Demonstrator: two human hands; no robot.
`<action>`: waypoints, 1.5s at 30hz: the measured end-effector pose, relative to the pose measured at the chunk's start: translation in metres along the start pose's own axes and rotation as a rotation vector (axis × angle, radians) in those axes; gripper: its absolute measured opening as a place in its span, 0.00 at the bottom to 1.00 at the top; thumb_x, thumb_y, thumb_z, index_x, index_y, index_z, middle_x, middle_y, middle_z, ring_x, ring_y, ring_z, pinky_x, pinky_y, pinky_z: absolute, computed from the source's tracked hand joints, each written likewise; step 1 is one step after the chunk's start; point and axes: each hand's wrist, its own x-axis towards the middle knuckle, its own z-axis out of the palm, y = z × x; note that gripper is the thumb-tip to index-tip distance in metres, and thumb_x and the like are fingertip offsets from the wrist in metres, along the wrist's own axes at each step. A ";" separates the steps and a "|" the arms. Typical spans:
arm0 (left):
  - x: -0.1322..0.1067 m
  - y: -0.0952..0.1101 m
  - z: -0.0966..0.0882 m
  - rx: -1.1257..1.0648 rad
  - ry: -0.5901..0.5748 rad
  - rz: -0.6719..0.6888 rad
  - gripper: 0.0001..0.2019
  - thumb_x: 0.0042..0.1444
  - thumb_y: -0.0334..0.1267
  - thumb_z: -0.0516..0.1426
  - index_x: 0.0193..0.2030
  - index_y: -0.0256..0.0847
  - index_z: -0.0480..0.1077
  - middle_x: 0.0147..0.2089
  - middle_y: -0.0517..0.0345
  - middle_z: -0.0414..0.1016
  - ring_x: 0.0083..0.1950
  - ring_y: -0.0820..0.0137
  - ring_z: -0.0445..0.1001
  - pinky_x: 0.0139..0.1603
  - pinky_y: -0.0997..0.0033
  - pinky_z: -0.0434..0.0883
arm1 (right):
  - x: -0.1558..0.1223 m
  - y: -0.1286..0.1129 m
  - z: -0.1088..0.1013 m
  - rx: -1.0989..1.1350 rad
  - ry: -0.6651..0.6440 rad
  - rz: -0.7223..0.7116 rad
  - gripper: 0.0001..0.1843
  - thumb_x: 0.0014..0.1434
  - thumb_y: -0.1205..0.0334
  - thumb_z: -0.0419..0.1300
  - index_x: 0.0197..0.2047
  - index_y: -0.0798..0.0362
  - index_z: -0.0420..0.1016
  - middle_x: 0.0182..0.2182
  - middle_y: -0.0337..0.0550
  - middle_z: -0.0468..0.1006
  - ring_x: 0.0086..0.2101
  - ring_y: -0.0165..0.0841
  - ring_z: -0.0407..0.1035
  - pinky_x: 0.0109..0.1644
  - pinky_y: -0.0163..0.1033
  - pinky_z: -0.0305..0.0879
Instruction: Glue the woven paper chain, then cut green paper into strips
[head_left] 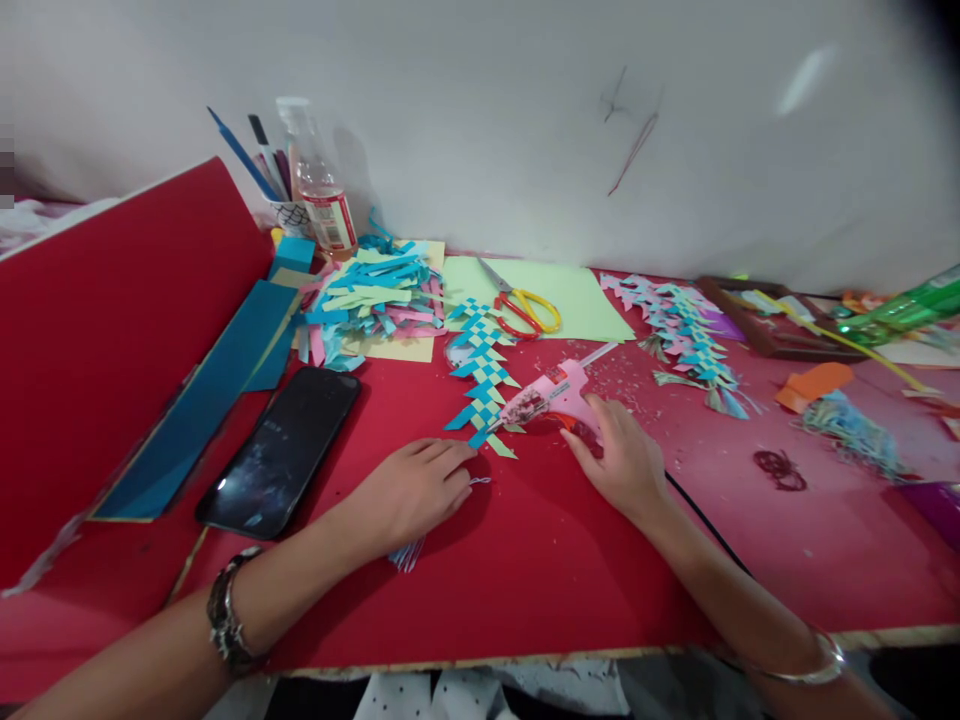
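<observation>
My right hand (pixel 621 458) is closed round the handle of a pink glue gun (pixel 551 392), whose tip points left at the lower end of a woven strip of blue and pale green paper (pixel 480 375). My left hand (pixel 411 492) lies on the red sheet (pixel 525 560) just below that end, its fingers curled down over a small tassel of blue and white strands (pixel 409 553) that sticks out under the palm. A bracelet sits on each wrist.
A black phone (pixel 281 450) lies to the left, beside blue card strips (pixel 202 400) and a raised red board (pixel 112 330). Behind are cut paper strips (pixel 375 295), scissors (pixel 525 305) on a green sheet, a bottle (pixel 322 190), a second woven strip (pixel 686 335) and scraps at right.
</observation>
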 end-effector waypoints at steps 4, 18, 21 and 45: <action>-0.001 0.000 0.002 -0.007 0.023 -0.009 0.13 0.60 0.34 0.45 0.34 0.36 0.70 0.48 0.51 0.71 0.50 0.65 0.68 0.54 0.60 0.63 | 0.001 0.000 -0.001 -0.007 0.011 -0.006 0.24 0.58 0.51 0.48 0.53 0.58 0.59 0.40 0.54 0.70 0.40 0.42 0.66 0.37 0.43 0.65; 0.000 0.000 -0.004 0.006 0.024 -0.008 0.12 0.60 0.36 0.46 0.33 0.37 0.69 0.43 0.53 0.72 0.46 0.65 0.68 0.47 0.64 0.65 | 0.001 0.003 0.004 0.087 0.050 0.084 0.27 0.55 0.48 0.50 0.52 0.56 0.59 0.42 0.53 0.70 0.40 0.42 0.67 0.37 0.43 0.66; 0.001 0.000 -0.008 -0.039 0.013 -0.025 0.13 0.60 0.36 0.45 0.31 0.37 0.69 0.39 0.54 0.71 0.42 0.66 0.68 0.42 0.64 0.65 | 0.002 0.004 0.003 0.110 0.056 0.112 0.27 0.55 0.47 0.51 0.52 0.57 0.59 0.44 0.54 0.70 0.41 0.43 0.67 0.38 0.43 0.65; 0.006 -0.003 -0.019 -1.023 0.105 -0.470 0.08 0.53 0.36 0.54 0.32 0.37 0.74 0.33 0.56 0.71 0.36 0.73 0.70 0.38 0.76 0.65 | 0.006 0.053 -0.017 -0.010 0.063 0.487 0.22 0.49 0.49 0.54 0.42 0.56 0.68 0.38 0.54 0.68 0.44 0.45 0.60 0.47 0.49 0.56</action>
